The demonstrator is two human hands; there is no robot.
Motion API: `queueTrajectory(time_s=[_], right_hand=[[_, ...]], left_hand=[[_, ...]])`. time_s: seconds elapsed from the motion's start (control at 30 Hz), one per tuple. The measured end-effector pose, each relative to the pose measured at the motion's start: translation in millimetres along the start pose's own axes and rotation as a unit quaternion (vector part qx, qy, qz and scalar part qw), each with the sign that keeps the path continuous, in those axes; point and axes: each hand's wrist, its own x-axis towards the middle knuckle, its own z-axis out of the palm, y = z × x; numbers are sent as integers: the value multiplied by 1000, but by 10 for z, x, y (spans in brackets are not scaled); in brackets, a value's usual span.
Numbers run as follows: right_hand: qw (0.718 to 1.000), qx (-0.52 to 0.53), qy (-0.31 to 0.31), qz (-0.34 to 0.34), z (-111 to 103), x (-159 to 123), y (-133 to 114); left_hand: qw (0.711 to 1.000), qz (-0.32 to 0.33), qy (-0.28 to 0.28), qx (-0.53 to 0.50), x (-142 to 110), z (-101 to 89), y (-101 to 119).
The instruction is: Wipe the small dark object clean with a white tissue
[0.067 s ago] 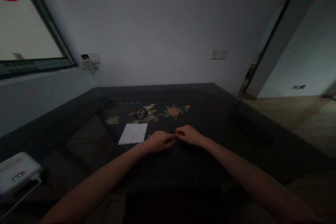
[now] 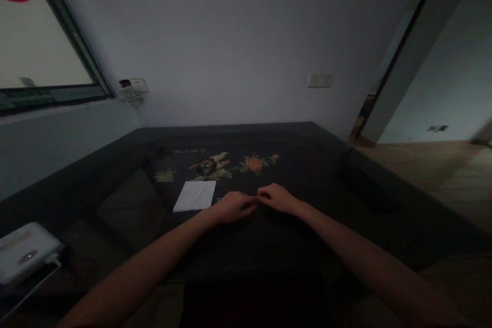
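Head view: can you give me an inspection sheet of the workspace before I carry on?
Surface: dark, glossy table with a floral print.
Job's things: white sheet lies flat beside the left hand; too dim to tell if the fingers pinch anything small.
Clutter: round, shiny object beyond the sheet; white box at near left.
Hands: left and right hand meet at the fingertips, fingers curled.
Cables: white cable runs from the box out of view.
Surroundings: wall sockets, window at left, dim light; other people, nothing seen.
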Motion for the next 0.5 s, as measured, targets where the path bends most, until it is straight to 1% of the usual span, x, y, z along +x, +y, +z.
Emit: queueTrajectory(time_s=[0.07, 0.13, 0.17, 0.23, 0.3, 0.37, 0.43, 0.5], right_hand=[[1000, -3, 1, 1, -5, -3, -7], [1000, -4, 3, 2, -11, -7, -14], [1000, -3, 4, 2, -14, -8, -17], [1000, 3, 4, 1, -17, -11, -20], [1000, 9, 3, 2, -18, -12, -19], [1000, 13, 1, 3, -17, -11, -16], [1000, 15, 0, 2, -10, -4, -9], [1000, 20, 2, 0, 2, 8, 1]], left_hand=[[1000, -5, 14, -23, 9, -13, -38], [997, -25, 52, -48, 17, -50, -130], [994, -47, 79, -59, 19, -76, -203], [979, -103, 161, -78, 9, -137, -406], [950, -162, 251, -94, -24, -201, -672], [911, -215, 338, -101, -82, -254, -962], [870, -253, 415, -84, -155, -285, -1235], [847, -277, 447, -74, -228, -285, -1459]])
